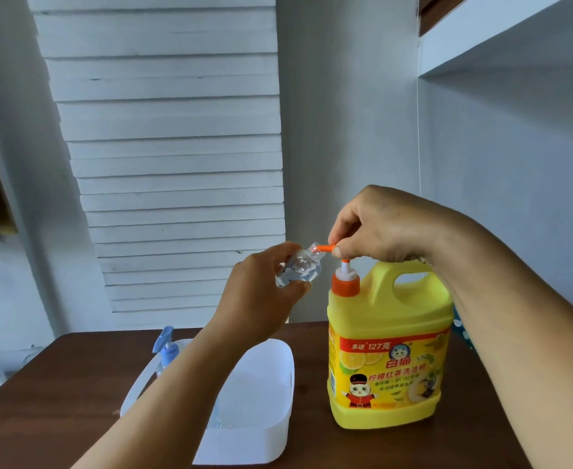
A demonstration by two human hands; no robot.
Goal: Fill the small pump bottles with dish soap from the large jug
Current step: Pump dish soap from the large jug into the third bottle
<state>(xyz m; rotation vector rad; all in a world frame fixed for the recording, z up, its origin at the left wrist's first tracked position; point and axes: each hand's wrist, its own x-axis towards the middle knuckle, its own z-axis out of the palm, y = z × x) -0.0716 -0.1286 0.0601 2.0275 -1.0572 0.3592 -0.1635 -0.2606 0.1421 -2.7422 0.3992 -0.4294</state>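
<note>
I see one dark wooden table (75,394) against a pale wall with a panel of white horizontal slats (177,130); a white ledge (501,38) juts in at upper right. On the table stands one white tub (271,431), upright, its contents not clear to me; just behind its left rim sits one bottle with a blue trigger sprayer (165,350), partly hidden by my left forearm. Right of the tub, apart from it, stands one large yellow jug (388,360), upright, orange pump (345,279) on its neck; fill level not visible. My right hand (383,228) rests on the pump head, fingers curled round it. My left hand (261,296) grips one small clear bottle (62,270)... I see one dark wooden table (75,394) against a pale wall with a panel of white horizontal slats (177,130); a white ledge (501,38) juts in at upper right. On the table stands one white tub (271,431), upright, contents not clear to me; just behind its left rim sits one bottle with a blue trigger sprayer (165,350), partly hidden by my left forearm. Right of the tub, apart from it, stands one large yellow jug (388,360), upright, with an orange pump (345,279) on its neck; fill level not visible. My right hand (383,228) sits on the pump head, fingers curled round it. My left hand (261,296) grips one small clear bottle (298,270), capless, raised above the table and tilted, its mouth at the tip of the orange spout (324,247); whether it holds any soap I cannot tell.
</note>
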